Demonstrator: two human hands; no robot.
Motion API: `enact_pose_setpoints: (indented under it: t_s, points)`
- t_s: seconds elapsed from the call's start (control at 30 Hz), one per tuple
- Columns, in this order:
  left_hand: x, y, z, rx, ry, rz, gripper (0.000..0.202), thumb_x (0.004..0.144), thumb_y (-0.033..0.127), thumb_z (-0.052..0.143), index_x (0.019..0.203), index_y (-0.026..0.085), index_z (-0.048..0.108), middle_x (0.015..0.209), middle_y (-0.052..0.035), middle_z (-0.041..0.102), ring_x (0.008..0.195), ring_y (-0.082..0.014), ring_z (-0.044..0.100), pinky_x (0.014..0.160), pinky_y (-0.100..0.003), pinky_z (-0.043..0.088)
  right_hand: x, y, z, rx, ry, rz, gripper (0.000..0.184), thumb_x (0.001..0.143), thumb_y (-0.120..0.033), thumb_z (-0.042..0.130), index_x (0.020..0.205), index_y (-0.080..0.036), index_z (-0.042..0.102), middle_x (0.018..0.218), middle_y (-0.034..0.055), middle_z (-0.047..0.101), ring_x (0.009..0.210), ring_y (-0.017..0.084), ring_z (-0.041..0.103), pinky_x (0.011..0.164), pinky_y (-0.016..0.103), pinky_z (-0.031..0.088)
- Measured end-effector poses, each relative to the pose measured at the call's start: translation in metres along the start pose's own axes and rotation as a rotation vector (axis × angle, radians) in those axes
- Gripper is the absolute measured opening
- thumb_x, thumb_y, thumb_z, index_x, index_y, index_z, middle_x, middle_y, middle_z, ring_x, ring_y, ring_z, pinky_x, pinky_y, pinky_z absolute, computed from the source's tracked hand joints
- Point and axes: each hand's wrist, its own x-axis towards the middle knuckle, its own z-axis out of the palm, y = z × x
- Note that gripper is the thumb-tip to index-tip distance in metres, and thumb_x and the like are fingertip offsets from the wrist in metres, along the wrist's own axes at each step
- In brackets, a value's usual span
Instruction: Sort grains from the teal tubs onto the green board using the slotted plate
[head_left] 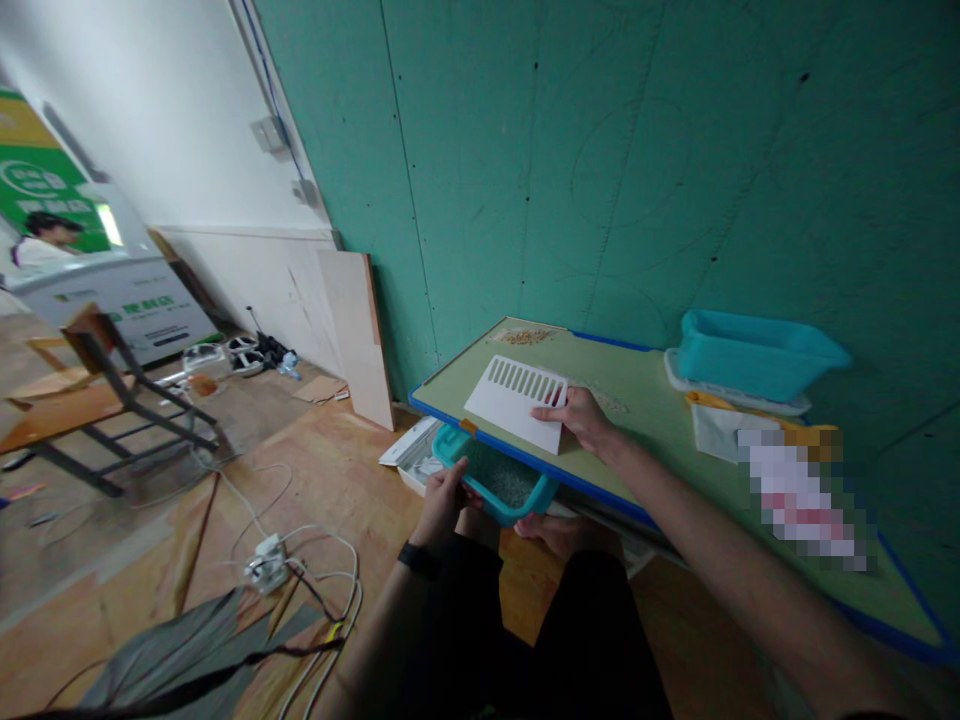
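A flat white plastic panel with slots [510, 402] is over the near edge of a pale-green, blue-edged table [656, 425], pinched between thumb and fingers of the right hand [581, 415]. Below, the left hand [446, 490] grips the rim of a turquoise plastic tub [545, 494] holding grey granules [508, 474]; tan pellets [526, 337] lie at the table's far corner, and a turquoise rectangular bin [742, 362], contents hidden, stands on a white tray [676, 378]

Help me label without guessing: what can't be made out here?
In the head view:
- Right hand: fingers mostly behind the white, flat, slotted plastic panel.
- Turquoise rectangular plastic tub: far side under the green, blue-edged tabletop.
- Left hand: some fingers behind the tub.
- Pink-and-white object on the tabletop: pixelated.
- White boxy counter: fine print too small.
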Motion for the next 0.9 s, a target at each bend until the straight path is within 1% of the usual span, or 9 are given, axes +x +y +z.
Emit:
enact_pose_setpoints:
  t_s: [0.17,0.23,0.27,0.33,0.4,0.47,0.6,0.77,0.9]
  points:
    - [0.001,-0.001,0.001,-0.005,0.014,-0.019,0.052,0.062,0.059,0.083,0.042,0.017,0.06,0.04,-0.0035,0.06,0.035,-0.0144,0.057,0.038,-0.025,0.048,-0.003,0.001,0.006,-0.03,-0.084,0.045,0.043,0.049,-0.03,0.089,0.087,-0.015,0.075,0.089,0.0069,0.077,0.073,0.02,0.068,0.071,0.032,0.053]
    - [0.001,-0.002,0.001,-0.01,0.025,-0.017,0.053,0.061,0.059,0.083,0.042,0.017,0.059,0.039,-0.0031,0.06,0.034,-0.0139,0.056,0.037,-0.024,0.047,0.001,0.002,0.005,-0.002,-0.079,0.041,0.045,0.051,-0.034,0.088,0.088,-0.015,0.074,0.089,0.0068,0.077,0.073,0.02,0.068,0.07,0.032,0.054]
    - [0.001,-0.002,0.0,-0.012,0.025,-0.015,0.053,0.061,0.059,0.083,0.042,0.017,0.059,0.039,-0.0029,0.059,0.034,-0.0136,0.056,0.038,-0.024,0.047,0.005,0.002,0.003,0.013,-0.03,0.03,0.046,0.051,-0.036,0.088,0.089,-0.016,0.073,0.089,0.0066,0.077,0.073,0.021,0.068,0.068,0.033,0.054]
    - [0.001,-0.003,0.0,-0.015,0.016,-0.014,0.053,0.062,0.059,0.082,0.042,0.016,0.06,0.04,-0.0031,0.06,0.035,-0.0134,0.057,0.038,-0.024,0.048,0.014,0.003,-0.007,-0.008,0.145,-0.012,0.045,0.053,-0.041,0.085,0.088,-0.016,0.071,0.086,0.0066,0.076,0.071,0.022,0.067,0.065,0.033,0.053]
    - [0.001,-0.003,-0.001,-0.017,0.001,-0.017,0.052,0.063,0.059,0.082,0.043,0.016,0.061,0.041,-0.0037,0.061,0.035,-0.0134,0.057,0.039,-0.023,0.048,0.025,0.004,-0.02,-0.135,0.343,-0.081,0.039,0.057,-0.043,0.081,0.082,-0.016,0.07,0.082,0.0075,0.075,0.069,0.022,0.067,0.064,0.033,0.051]
    - [0.002,-0.003,-0.001,-0.019,-0.011,-0.019,0.052,0.064,0.059,0.082,0.043,0.016,0.061,0.041,-0.004,0.062,0.035,-0.0136,0.058,0.039,-0.023,0.048,0.033,0.005,-0.033,-0.327,0.49,-0.159,0.033,0.061,-0.042,0.078,0.077,-0.016,0.068,0.08,0.0096,0.075,0.07,0.023,0.067,0.065,0.034,0.05]
    - [0.003,-0.005,-0.002,-0.023,-0.018,-0.022,0.052,0.066,0.059,0.081,0.042,0.016,0.06,0.041,-0.0038,0.061,0.036,-0.0138,0.058,0.039,-0.023,0.047,0.04,0.007,-0.044,-0.621,0.638,-0.217,0.029,0.066,-0.04,0.076,0.08,-0.016,0.069,0.084,0.0139,0.076,0.075,0.026,0.069,0.07,0.035,0.05]
    - [0.004,-0.008,-0.005,-0.018,-0.011,-0.014,0.052,0.067,0.059,0.08,0.043,0.016,0.061,0.042,-0.0041,0.062,0.036,-0.0135,0.058,0.04,-0.023,0.048,0.042,0.013,-0.041,-0.753,0.623,-0.184,0.028,0.07,-0.04,0.076,0.083,-0.016,0.07,0.088,0.0147,0.076,0.079,0.026,0.07,0.073,0.035,0.05]
    - [0.005,-0.007,-0.005,-0.019,-0.022,-0.02,0.053,0.069,0.059,0.079,0.043,0.017,0.061,0.043,-0.0049,0.063,0.036,-0.014,0.058,0.04,-0.024,0.048,0.05,0.017,-0.043,-0.679,0.574,-0.176,0.028,0.066,-0.04,0.078,0.08,-0.016,0.07,0.084,0.0131,0.076,0.077,0.025,0.07,0.071,0.035,0.051]
